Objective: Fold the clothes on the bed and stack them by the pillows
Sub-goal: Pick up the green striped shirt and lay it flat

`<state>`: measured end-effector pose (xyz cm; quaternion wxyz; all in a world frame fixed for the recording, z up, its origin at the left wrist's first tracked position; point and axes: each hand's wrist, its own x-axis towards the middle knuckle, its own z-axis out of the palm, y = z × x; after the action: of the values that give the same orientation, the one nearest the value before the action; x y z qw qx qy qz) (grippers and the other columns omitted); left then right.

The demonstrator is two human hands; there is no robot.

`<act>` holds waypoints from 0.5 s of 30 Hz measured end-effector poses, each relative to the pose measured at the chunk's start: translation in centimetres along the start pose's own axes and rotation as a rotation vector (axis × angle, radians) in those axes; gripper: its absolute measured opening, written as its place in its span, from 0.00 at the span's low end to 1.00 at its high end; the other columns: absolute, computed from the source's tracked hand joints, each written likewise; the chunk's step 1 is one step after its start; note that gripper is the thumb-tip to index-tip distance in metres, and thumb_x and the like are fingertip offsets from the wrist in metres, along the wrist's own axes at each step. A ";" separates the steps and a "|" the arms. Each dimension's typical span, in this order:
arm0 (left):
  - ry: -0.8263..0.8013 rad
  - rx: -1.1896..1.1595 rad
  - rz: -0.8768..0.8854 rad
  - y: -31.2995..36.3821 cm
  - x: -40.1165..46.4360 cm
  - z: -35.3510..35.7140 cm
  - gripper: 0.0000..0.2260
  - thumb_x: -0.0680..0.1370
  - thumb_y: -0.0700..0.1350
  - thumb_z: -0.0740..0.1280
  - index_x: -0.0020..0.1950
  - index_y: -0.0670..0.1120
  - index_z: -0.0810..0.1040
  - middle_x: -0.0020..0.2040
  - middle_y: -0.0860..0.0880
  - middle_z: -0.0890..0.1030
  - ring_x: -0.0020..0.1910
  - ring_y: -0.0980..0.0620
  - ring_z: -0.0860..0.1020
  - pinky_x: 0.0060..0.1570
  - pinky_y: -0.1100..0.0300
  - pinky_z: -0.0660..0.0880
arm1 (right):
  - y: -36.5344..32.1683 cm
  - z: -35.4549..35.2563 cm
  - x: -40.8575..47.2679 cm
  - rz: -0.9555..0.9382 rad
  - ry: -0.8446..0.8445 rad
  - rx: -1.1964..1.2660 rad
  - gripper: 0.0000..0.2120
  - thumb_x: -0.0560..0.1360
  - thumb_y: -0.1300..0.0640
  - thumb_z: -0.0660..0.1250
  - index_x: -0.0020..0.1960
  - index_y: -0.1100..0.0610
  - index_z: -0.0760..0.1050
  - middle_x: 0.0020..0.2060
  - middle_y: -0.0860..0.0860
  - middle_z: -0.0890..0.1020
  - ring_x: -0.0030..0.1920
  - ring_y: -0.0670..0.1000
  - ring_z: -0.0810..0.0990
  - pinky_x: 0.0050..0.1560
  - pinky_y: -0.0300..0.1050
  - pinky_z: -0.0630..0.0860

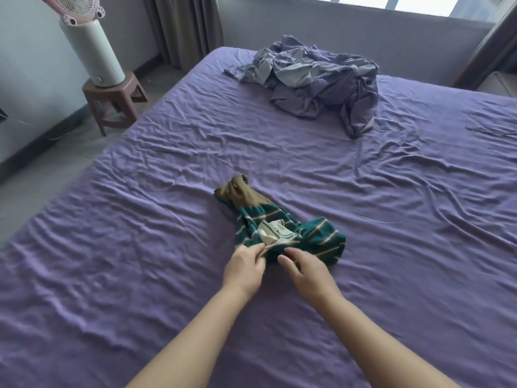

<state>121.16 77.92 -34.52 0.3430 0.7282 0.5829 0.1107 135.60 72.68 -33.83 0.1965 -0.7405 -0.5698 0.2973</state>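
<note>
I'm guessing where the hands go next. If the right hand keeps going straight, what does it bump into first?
Most likely the striped green shirt: the right hand points at its near edge, fingertips about touching. Depth is hard to judge.

We have a single view, worn on the head, so no second view shares any part of the scene. We look forward and down across the bed (pixel 167 247) from its near edge, with the wide lens bending the edges of the frame. The bed fills most of the picture, and its near sheet lies close below us. Both forearms reach in from the bottom edge, and the left hand (pixel 244 266) and right hand (pixel 306 271) sit near the middle of the bed, close to the camera. Beyond the bed's far edge we face the window (pixel 391 2); past its left side stands the fan (pixel 84 37), well away from us.
</note>
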 end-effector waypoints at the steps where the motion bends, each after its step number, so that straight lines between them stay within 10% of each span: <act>1: -0.036 -0.059 0.012 0.7 -1.3 0.5 0.18 0.78 0.42 0.63 0.68 0.46 0.73 0.61 0.41 0.76 0.62 0.45 0.74 0.61 0.60 0.66 | -0.5 -0.1 -1.0 0.046 -0.014 0.136 0.15 0.79 0.49 0.61 0.59 0.55 0.77 0.53 0.51 0.82 0.54 0.48 0.77 0.53 0.38 0.69; 6: -0.188 -0.396 0.026 5.3 -8.9 1.9 0.12 0.77 0.35 0.62 0.59 0.41 0.77 0.54 0.41 0.80 0.55 0.45 0.78 0.57 0.56 0.73 | -2.0 -2.6 -7.0 0.187 0.013 0.237 0.09 0.77 0.54 0.65 0.42 0.58 0.78 0.36 0.50 0.81 0.37 0.46 0.76 0.36 0.35 0.68; 11: -0.275 -0.760 -0.008 11.5 -15.9 -0.3 0.19 0.75 0.29 0.62 0.58 0.51 0.71 0.48 0.55 0.78 0.42 0.72 0.77 0.45 0.75 0.72 | -3.6 -8.2 -14.2 0.312 -0.034 0.589 0.05 0.73 0.67 0.65 0.44 0.63 0.79 0.35 0.54 0.82 0.36 0.48 0.80 0.37 0.40 0.76; 15: -0.423 -0.841 0.033 16.4 -21.2 -1.2 0.23 0.71 0.32 0.64 0.63 0.50 0.69 0.42 0.49 0.78 0.40 0.59 0.79 0.46 0.66 0.75 | -4.1 -13.5 -19.7 0.298 0.002 0.626 0.11 0.73 0.73 0.58 0.44 0.65 0.79 0.34 0.55 0.81 0.34 0.48 0.80 0.37 0.40 0.76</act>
<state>126.88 57.40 -18.32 0.7178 0.5416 0.3932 0.1919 138.17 55.52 -16.92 0.3689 -0.7198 -0.3364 0.4823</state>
